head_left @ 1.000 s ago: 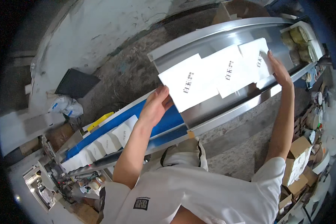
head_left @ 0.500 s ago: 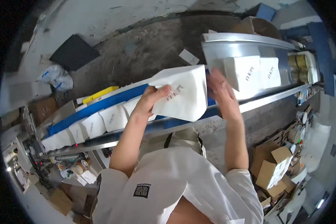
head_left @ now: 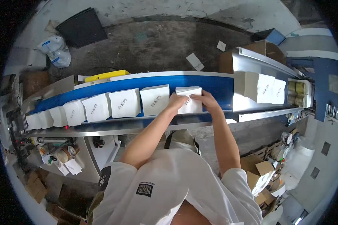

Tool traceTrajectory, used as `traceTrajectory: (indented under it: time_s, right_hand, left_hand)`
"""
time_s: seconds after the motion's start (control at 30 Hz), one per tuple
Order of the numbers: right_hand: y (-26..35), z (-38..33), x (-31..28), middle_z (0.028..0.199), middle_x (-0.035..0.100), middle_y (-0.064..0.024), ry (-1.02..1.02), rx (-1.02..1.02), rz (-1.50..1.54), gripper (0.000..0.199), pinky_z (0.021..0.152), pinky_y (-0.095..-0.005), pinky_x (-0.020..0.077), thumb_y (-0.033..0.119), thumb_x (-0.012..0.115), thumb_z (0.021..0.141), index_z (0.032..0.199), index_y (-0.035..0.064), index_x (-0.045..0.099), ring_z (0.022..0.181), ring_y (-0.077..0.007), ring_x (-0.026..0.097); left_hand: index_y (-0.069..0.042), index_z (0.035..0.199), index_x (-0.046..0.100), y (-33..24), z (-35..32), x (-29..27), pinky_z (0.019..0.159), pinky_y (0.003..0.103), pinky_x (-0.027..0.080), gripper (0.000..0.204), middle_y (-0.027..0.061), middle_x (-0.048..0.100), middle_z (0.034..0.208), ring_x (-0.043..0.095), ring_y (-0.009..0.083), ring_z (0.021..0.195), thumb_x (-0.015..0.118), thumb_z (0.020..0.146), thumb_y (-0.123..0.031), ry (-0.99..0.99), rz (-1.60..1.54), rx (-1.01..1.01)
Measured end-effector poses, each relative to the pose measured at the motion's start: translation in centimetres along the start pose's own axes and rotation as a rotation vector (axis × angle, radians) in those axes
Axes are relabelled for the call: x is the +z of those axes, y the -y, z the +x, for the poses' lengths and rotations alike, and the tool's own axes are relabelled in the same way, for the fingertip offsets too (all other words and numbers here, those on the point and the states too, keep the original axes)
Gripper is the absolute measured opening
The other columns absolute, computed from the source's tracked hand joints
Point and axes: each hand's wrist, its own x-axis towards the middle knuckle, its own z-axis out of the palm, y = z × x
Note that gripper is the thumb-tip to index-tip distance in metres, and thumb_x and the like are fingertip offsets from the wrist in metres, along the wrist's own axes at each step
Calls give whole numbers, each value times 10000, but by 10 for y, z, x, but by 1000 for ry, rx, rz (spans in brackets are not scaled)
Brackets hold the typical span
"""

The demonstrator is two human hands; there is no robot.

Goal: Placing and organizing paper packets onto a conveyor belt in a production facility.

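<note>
Both my hands hold one stack of white printed paper (head_left: 189, 106) over the blue conveyor belt (head_left: 210, 84). My left hand (head_left: 176, 102) grips its left side, with the thumb on the top face. On the opposite side my right hand (head_left: 208, 100) is closed round the edge, its thumb also on top. The fingers beneath are hidden. Just left of my hands sits a similar paper stack (head_left: 155, 100). More such stacks, including one with a dark print (head_left: 124, 103), form a row along the belt toward the far left.
At the belt's right end is a metal chute (head_left: 241, 95) bearing more white stacks (head_left: 264, 88). Metal rails edge the belt. A yellow bar (head_left: 106, 75) lies along its far side. Open cardboard boxes (head_left: 257, 170) stand low at the right. Paper scraps (head_left: 195, 61) lie on the floor.
The stack in my left hand has come down and right to the belt, straightening. My right hand has moved left from beside the chute and closed on it. The view has shifted.
</note>
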Motion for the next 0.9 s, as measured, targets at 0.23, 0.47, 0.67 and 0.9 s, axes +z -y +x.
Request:
traceTrajectory:
  time_s: [0.23,0.47,0.67,0.9]
  right_hand:
    - [-39,-9,-6,1242,621,-182,-404,-301,-460,602,899,-314,480,249,699,897,1361,-67,481,1087,-229,608]
    - [95,-219,-113,1206,644,-200,197,-664,-122,566,985,-422,491,298,631,931,1370,-30,491,1092,-268,641]
    - [92,-186,-345,1317,569,-208,-920,-649,-93,626,1005,-324,463,359,633,947,1381,-58,459,1184,-249,584]
    - [92,-130,-351,1064,675,-158,-396,-394,-132,645,835,-309,526,511,566,951,1274,-47,560,958,-224,655]
  left_hand:
    - [47,1499,224,2,3,20,1091,395,342,857,288,392,1463,420,376,1344,550,939,-514,-237,255,188]
    - [75,1496,181,-55,-63,45,1136,393,277,839,290,253,1533,287,355,1426,483,982,-515,-349,359,651]
    - [11,1489,282,-101,-67,155,1167,376,242,873,181,365,1493,301,244,1426,613,903,-546,145,66,283]
    - [-95,1363,486,-92,-21,206,1021,348,398,594,27,569,1289,532,151,1182,565,951,-516,356,16,234]
